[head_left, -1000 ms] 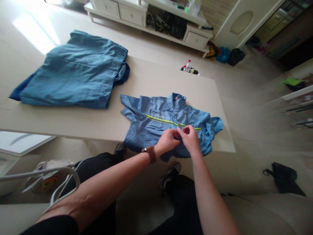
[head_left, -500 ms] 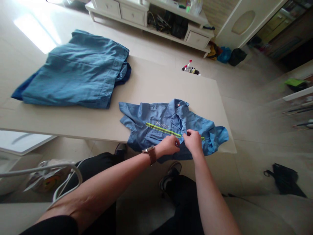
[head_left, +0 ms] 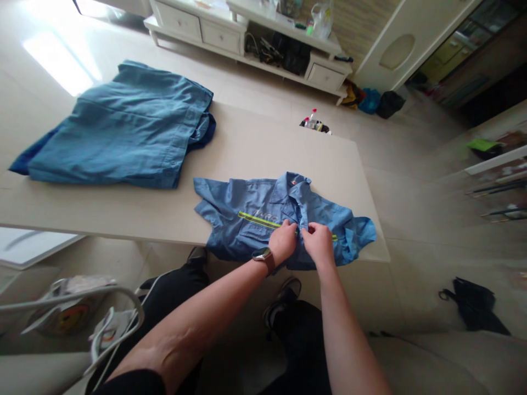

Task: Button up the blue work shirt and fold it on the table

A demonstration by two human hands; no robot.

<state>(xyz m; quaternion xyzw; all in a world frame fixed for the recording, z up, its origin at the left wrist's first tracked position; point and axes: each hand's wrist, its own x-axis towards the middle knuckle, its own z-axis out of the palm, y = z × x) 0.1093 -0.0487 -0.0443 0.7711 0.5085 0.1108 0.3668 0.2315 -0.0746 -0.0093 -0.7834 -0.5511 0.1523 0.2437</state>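
Since a moment ago both hands have shifted slightly left along the placket of the blue work shirt (head_left: pixel 255 219), which lies at the near edge of the table (head_left: pixel 255 148). I see my left hand (head_left: pixel 282 242) and right hand (head_left: pixel 318 244) pinching its front just below the collar. A folded blue garment (head_left: pixel 123 126) rests well apart, far left.

Both forearms are bare. The left wrist carries a wristwatch (head_left: pixel 264 257) with a brown strap and a dark face. A black sleeve edge shows on the left upper arm. Legs wear black trousers (head_left: pixel 173 296); dark shoes (head_left: pixel 280 300) have pale soles.
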